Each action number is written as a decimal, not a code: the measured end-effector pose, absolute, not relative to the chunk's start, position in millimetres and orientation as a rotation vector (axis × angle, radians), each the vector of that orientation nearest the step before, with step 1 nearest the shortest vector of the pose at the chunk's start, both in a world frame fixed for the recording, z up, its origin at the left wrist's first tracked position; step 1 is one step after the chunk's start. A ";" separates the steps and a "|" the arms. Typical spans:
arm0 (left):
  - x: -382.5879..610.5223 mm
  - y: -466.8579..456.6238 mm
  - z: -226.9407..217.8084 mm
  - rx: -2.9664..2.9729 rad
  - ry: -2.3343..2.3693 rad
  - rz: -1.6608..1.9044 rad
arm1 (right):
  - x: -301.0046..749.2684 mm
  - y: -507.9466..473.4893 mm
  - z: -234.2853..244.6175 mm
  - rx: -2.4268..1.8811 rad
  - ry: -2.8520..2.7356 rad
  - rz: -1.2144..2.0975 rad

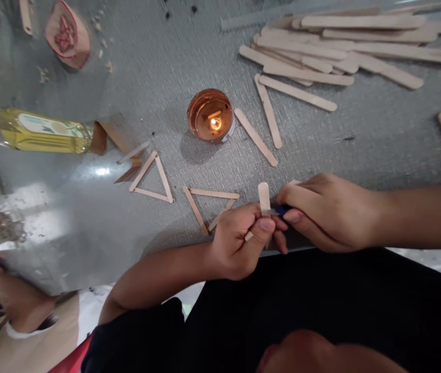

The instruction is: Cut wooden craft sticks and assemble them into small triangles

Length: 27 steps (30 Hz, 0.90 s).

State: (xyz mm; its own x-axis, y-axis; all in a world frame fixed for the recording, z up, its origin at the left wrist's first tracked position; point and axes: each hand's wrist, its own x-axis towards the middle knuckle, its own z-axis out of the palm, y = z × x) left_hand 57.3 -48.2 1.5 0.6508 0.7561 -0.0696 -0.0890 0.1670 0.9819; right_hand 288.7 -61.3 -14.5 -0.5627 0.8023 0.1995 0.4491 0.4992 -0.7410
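My left hand (239, 241) is closed around a wooden craft stick (264, 194), whose rounded end stands up above the fingers. My right hand (327, 212) grips a small knife (281, 210) with a blue part showing; most of it is hidden in the fist. The thin blade lies across the stick, close to my left thumb. Just beyond my left hand, craft sticks form a triangle (215, 193), partly covered by that hand. Another stick triangle (164, 178) lies farther left.
A lit candle in a brown cup (192, 127) stands mid-table. Loose sticks (269, 111) lie beside it, below a large pile of craft sticks (309, 49). An oil bottle (42, 129) lies left, near a pink-edged holder (76, 54). Another person's arm (22, 298) is at lower left.
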 end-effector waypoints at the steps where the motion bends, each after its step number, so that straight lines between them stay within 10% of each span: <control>1: 57.4 -48.3 1.3 1.276 0.643 0.672 | 288.6 -61.7 -14.1 -1.026 -2.220 0.869; 27: 64.0 -39.4 11.9 1.866 0.786 0.712 | 281.9 -70.7 -14.1 -1.172 -2.275 0.807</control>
State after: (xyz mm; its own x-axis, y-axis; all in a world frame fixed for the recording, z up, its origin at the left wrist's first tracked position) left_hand 64.0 -39.4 11.9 0.6230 0.7700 0.1382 0.2131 -0.3370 0.9171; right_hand 281.9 -70.7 -14.1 -0.5347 0.8356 0.1258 0.5694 0.4662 -0.6771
